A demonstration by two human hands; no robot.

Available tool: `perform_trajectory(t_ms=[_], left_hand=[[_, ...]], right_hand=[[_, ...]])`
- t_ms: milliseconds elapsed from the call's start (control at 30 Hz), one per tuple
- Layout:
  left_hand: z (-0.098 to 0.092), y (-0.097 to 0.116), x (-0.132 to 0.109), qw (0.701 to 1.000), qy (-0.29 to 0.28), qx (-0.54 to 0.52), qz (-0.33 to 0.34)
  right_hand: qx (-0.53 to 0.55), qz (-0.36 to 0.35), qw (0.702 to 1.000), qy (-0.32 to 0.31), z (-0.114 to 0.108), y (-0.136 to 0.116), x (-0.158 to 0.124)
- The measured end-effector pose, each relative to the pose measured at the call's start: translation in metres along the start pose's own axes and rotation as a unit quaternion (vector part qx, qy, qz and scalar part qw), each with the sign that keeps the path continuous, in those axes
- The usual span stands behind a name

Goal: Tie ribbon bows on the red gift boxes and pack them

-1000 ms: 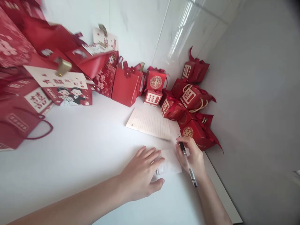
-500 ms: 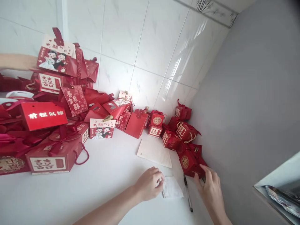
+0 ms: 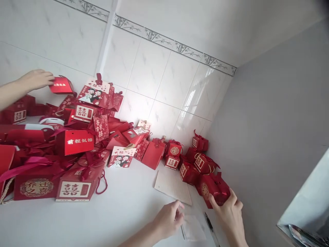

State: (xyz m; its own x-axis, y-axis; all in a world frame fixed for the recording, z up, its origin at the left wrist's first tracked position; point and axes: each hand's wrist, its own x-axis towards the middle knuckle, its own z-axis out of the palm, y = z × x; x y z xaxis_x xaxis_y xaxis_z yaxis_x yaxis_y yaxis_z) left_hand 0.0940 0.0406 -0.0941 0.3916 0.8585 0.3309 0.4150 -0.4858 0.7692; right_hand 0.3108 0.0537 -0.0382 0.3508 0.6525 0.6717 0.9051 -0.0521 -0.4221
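My right hand [image 3: 230, 211] is closed around the front of a red gift box [image 3: 218, 188] with a round gold emblem, thumb on the near side and fingers on the right. My left hand [image 3: 169, 218] is curled above the white table [image 3: 123, 219], its fingertips slightly blurred, so I cannot make out whether anything is in it. Just right of it lies a thin, whitish see-through packet [image 3: 194, 230]. A black-capped pen [image 3: 210, 224] rests between that packet and my right hand. Behind my left hand is a sheet of lined paper [image 3: 172, 187].
Red gift boxes [image 3: 189, 171] stand stacked in the right corner by the grey wall [image 3: 269, 113]. A large heap of red wedding boxes [image 3: 74, 187] fills the left. Another person's hand [image 3: 39, 79] holds a red box [image 3: 61, 85] there. A pale shelf [image 3: 303, 202] juts in at right.
The view has tilted up and left. My right hand has gone from touching the emblem box to gripping it. The other person's hand now shows a red box in it.
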Motion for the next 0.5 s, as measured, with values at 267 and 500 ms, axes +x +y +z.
perform_trajectory(t_ms=[267,500], left_hand=[[-0.022,-0.014,0.010,0.959,0.193,-0.203,0.038],[-0.069,-0.031,0.011,0.924,0.275,-0.264,-0.009]], right_hand=[[0.256,-0.139,0.956,-0.019,0.042,-0.098,-0.016],[0.409,-0.162,0.875,-0.200,0.104,-0.119,-0.065]])
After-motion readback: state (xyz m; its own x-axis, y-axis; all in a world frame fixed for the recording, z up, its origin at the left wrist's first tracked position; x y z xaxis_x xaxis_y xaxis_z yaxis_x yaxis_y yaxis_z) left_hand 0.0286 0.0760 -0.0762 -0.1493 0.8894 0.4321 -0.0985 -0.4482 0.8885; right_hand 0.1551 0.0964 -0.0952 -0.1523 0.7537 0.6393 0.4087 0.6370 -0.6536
